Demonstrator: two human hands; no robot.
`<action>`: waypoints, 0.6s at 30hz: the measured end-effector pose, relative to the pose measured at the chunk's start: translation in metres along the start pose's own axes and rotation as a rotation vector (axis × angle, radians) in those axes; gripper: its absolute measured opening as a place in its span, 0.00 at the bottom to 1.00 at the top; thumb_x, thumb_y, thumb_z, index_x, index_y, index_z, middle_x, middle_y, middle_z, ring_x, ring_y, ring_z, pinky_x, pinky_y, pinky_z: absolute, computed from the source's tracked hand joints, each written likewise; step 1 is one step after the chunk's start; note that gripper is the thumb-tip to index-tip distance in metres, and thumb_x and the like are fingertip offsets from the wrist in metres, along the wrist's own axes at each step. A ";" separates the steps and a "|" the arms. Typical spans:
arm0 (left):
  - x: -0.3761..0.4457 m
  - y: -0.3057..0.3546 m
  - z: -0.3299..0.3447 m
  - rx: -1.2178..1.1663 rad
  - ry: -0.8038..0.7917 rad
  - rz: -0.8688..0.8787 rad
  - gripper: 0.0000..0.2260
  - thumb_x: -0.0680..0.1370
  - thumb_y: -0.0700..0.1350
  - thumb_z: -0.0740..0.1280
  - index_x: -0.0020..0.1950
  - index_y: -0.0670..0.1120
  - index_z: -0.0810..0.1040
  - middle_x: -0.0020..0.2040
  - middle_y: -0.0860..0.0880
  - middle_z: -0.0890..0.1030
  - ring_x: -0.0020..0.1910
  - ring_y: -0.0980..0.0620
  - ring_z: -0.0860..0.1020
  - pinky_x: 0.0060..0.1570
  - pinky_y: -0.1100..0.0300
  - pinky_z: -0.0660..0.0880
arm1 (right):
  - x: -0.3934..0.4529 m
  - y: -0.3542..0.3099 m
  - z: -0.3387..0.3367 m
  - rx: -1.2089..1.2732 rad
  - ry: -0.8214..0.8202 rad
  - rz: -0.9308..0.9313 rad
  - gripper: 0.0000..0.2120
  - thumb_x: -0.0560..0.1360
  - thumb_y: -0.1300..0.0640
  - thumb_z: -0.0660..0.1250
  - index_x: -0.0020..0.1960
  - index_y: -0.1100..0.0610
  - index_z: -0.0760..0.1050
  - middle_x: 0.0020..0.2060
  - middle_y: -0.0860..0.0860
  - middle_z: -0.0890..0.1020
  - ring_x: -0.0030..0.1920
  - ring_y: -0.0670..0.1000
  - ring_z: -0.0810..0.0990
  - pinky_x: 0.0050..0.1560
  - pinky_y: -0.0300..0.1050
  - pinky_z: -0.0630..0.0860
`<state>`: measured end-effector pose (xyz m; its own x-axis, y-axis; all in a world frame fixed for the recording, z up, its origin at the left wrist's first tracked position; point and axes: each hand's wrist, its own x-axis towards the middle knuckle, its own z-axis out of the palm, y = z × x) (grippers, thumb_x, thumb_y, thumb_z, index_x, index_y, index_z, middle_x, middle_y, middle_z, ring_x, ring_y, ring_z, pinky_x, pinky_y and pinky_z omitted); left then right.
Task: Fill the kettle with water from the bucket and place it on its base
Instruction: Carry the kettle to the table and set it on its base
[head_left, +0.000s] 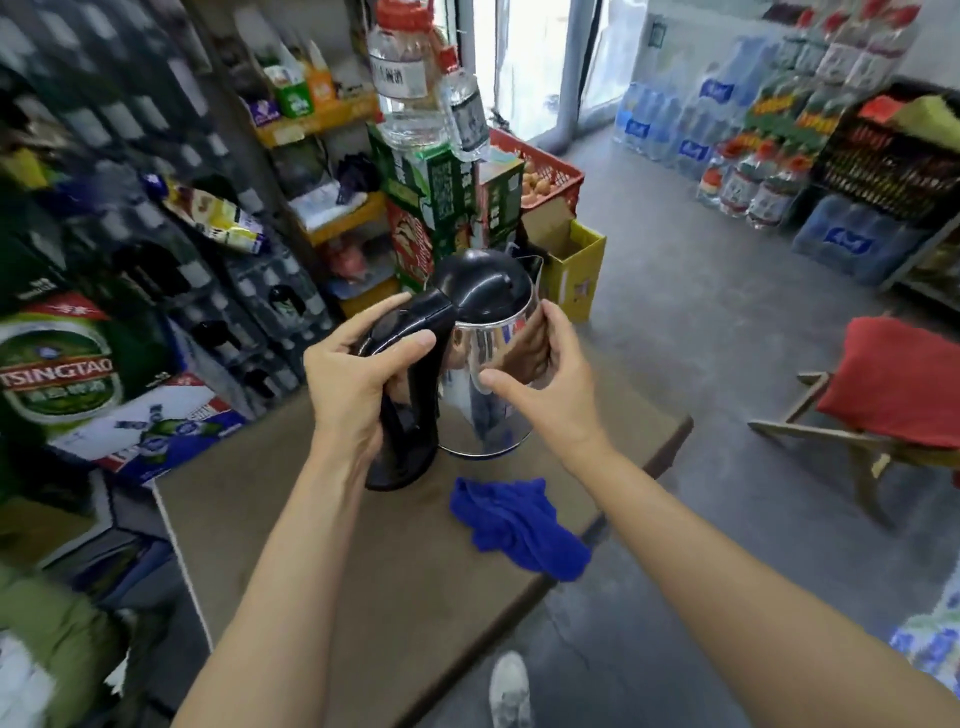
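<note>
Mirror-polished steel kettle (488, 374), fuzzy cloth (519, 525)

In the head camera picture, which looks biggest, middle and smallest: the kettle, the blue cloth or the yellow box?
1. kettle
2. blue cloth
3. yellow box, though it sits farther back, so its real size is unsure.

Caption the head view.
Left hand grips the kettle by its handle; right hand holds its steel body, at a brown table.
</note>
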<state>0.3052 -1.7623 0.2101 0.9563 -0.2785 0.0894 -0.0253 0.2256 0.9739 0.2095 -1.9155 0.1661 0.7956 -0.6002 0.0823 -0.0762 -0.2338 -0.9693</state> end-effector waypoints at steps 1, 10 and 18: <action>0.005 0.000 0.003 0.010 0.023 0.000 0.25 0.61 0.39 0.78 0.57 0.39 0.83 0.37 0.55 0.85 0.33 0.60 0.80 0.35 0.69 0.75 | 0.011 0.001 0.000 -0.008 -0.033 -0.004 0.47 0.65 0.50 0.80 0.78 0.50 0.60 0.68 0.41 0.70 0.69 0.43 0.69 0.70 0.46 0.69; 0.022 -0.022 0.020 0.071 0.304 0.042 0.26 0.63 0.37 0.76 0.61 0.37 0.80 0.29 0.58 0.81 0.28 0.63 0.76 0.30 0.72 0.72 | 0.089 0.024 0.001 -0.023 -0.365 -0.088 0.47 0.65 0.53 0.81 0.78 0.53 0.60 0.69 0.43 0.73 0.63 0.33 0.71 0.65 0.30 0.66; 0.004 -0.047 0.014 0.088 0.619 0.099 0.21 0.67 0.27 0.73 0.59 0.38 0.81 0.34 0.55 0.85 0.29 0.62 0.78 0.30 0.72 0.72 | 0.121 0.051 0.032 0.017 -0.672 -0.181 0.48 0.66 0.54 0.81 0.79 0.53 0.58 0.67 0.39 0.70 0.62 0.32 0.69 0.60 0.20 0.62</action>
<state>0.3059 -1.7872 0.1679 0.9390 0.3371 0.0684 -0.1211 0.1378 0.9830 0.3212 -1.9753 0.1196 0.9949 0.0515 0.0865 0.0973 -0.2705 -0.9578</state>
